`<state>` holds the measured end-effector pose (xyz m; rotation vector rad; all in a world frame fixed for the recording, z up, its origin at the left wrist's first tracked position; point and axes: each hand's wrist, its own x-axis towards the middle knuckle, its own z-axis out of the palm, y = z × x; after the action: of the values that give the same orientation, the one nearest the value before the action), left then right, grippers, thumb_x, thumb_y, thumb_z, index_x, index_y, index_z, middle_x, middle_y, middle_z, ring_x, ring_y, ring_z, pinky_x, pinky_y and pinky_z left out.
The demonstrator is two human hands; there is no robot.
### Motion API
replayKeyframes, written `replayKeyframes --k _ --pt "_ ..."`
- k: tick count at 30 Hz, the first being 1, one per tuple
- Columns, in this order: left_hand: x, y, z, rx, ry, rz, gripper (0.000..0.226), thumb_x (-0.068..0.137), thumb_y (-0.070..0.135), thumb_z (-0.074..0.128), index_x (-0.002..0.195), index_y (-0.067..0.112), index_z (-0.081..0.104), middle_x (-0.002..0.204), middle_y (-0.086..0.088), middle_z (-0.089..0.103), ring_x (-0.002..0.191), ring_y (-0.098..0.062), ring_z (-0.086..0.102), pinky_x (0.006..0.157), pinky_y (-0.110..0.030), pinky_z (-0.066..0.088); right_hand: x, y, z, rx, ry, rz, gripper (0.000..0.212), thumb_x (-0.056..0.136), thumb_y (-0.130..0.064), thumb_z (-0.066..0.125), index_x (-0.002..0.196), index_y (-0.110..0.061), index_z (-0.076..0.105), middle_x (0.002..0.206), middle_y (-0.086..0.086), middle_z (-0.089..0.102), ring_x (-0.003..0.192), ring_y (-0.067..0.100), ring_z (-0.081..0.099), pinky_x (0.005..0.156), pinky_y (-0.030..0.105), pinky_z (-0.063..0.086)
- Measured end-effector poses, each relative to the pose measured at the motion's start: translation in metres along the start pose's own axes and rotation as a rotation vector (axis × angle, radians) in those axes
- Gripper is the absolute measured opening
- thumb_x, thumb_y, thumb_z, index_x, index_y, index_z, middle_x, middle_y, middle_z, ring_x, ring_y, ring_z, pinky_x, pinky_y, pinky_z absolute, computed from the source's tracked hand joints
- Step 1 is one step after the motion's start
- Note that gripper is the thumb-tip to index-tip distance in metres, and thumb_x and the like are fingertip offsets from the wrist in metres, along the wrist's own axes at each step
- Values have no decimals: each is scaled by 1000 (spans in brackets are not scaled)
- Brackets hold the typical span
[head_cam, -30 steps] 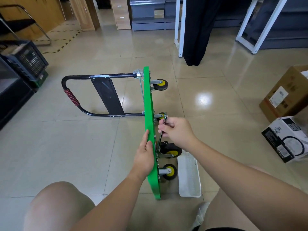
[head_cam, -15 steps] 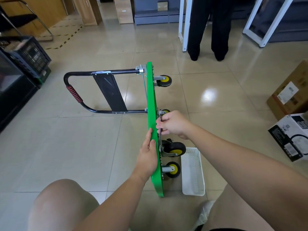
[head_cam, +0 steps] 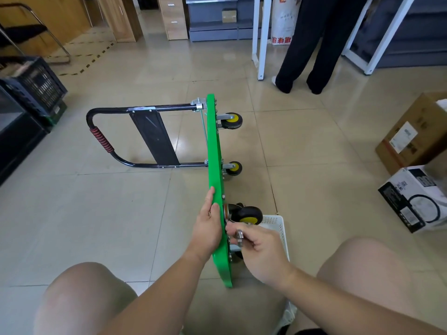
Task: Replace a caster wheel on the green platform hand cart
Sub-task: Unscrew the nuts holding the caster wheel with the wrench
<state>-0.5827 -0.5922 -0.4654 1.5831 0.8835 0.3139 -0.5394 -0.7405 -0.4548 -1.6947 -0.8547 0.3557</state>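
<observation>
While tipped sideways, cart (head_cam: 214,146): standing on edge.
Left hand (head_cam: 208,229): fingers flat against cart.
Right hand (head_cam: 262,249): pinching metal tool (head_cam: 239,236) by caster (head_cam: 249,213).

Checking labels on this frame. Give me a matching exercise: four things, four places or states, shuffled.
1 left hand
2 right hand
3 white basket
4 black crate

a pinches a metal tool
b at the far left
c rests on the green platform's edge
d beside the near black wheel

Pairs: 1-c, 2-a, 3-d, 4-b
</observation>
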Motion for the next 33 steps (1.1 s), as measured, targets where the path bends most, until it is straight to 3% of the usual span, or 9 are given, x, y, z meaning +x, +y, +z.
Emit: replayKeyframes --k 4,6,9,14,18,20,24,30,33 --pt "-2 0 1 13 3 -12 49 110 34 33 155 50 31 128 15 64 108 -9 62 96 -28 47 4 -12 -2 59 122 27 46 87 -2 60 99 -45 73 102 -18 74 93 6 72 89 28 56" --pt "-3 1 0 33 7 -7 49 110 35 33 155 52 29 142 12 58 117 -10 58 100 -28 41 23 -23 -10 118 166 70 40 88 2 66 93 -37 73 94 -21 74 90 0 69 88 19 52" --pt "-4 1 1 32 11 -20 47 111 33 30 155 51 29 136 15 58 109 -5 57 91 -19 40 59 -38 -24 221 100 189 26 91 4 64 88 -20 72 84 -12 74 81 -2 68 82 20 57" --pt "-6 6 2 49 6 -19 47 111 33 29 154 52 30 110 24 60 83 7 55 70 -5 42 102 -36 -34 149 -55 346 13 94 -5 66 93 -17 70 91 7 75 88 15 73 79 29 62" --pt "-5 4 2 38 -10 -10 48 111 35 27 156 53 27 146 14 50 98 13 57 83 -9 43 127 -27 -30 76 -197 417 9 95 -7 65 94 -15 70 93 9 75 90 22 74 84 41 61" --pt "-6 6 2 28 -10 -9 48 112 31 28 157 48 28 144 15 49 87 23 55 72 0 40 137 -24 -26 70 -250 452 10 95 -7 65 92 -16 69 95 8 75 90 21 75 85 40 61" --pt "-6 9 1 34 -6 -19 49 111 33 28 157 51 27 147 17 45 94 16 54 74 -4 39 148 -22 -20 128 -287 497 9 95 -5 64 94 -12 70 100 13 74 90 22 74 85 39 61" --pt "-7 8 0 48 2 -21 49 111 32 28 156 51 28 155 18 39 114 4 47 79 0 32 151 -27 -15 125 -319 516 10 94 -5 65 93 -15 69 101 12 73 93 24 74 87 41 60" --pt "-6 7 -1 49 -3 -32 48 112 33 28 156 52 28 155 17 42 114 3 52 88 -9 37 140 -26 -10 96 -248 471 10 95 -7 65 94 -15 70 96 11 74 91 25 74 85 42 61"
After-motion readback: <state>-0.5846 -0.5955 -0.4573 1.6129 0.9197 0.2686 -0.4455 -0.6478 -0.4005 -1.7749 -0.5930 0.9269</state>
